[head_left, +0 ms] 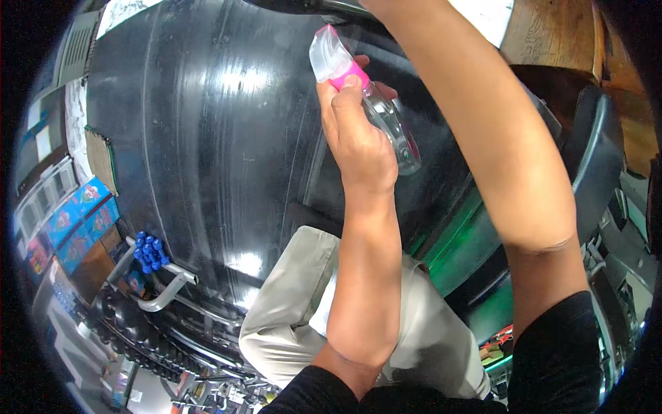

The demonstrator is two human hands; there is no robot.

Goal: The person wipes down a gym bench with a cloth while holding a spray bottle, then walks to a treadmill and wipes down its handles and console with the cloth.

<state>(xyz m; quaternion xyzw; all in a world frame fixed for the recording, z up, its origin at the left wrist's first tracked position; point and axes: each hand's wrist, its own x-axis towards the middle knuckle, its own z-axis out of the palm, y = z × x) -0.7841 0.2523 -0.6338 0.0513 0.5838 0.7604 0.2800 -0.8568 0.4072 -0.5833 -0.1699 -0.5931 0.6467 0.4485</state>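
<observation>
My left hand [358, 134] is wrapped round a clear spray bottle [389, 114] with a pink collar and a translucent head. The bottle is tilted, its head toward the upper left and its base toward the lower right. Behind it lies a broad, dark, streaked surface [207, 138]. My right forearm [483, 124] reaches across to the top edge, where the hand passes out of view. A black curved object [303, 7] shows at the top edge near that wrist; whether my right hand touches it is hidden.
At left are blue printed boxes [83, 214], a metal frame [165, 293] and blue dumbbells [149, 252]. Dark dumbbells [124, 317] line a rack at lower left. A wooden surface [552, 34] is at upper right, above a black padded edge [593, 138]. My legs [296, 297] are below.
</observation>
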